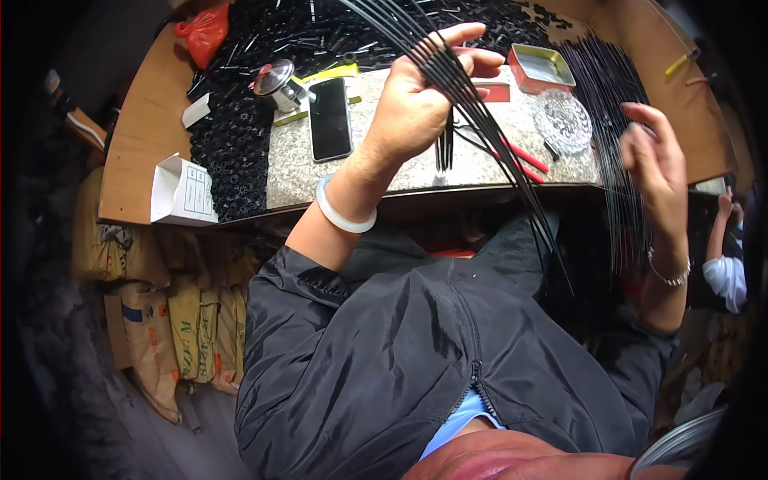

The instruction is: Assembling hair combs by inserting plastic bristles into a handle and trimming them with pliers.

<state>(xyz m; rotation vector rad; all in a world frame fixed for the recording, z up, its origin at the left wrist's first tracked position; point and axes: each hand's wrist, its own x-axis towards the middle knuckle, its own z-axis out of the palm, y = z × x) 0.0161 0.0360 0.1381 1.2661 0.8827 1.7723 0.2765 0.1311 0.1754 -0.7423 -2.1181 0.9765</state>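
Note:
A fanned bundle of long thin black rods [474, 112] runs slantwise across my left hand [412, 112], from the top of the view down past the table's front edge. My left hand grips the bundle, with some fingers stretched out beyond it. Off to the right, my right hand [660, 164] is raised beside a pile of similar rods [608, 80]. Its fingers are loosely bent and slightly blurred, with a gap between thumb and forefinger; I see nothing held there. Red-handled pliers [528, 162] lie partly behind the bundle, near a few short dark rods [444, 152].
A phone [330, 120], a metal pot-like container [276, 80], a red-sided tin [540, 68] and a clear glass dish [562, 120] stand on the speckled board [288, 172]. Small black parts [232, 152] heap left and behind. A white box [182, 192] sits at the left edge; sacks [152, 336] below.

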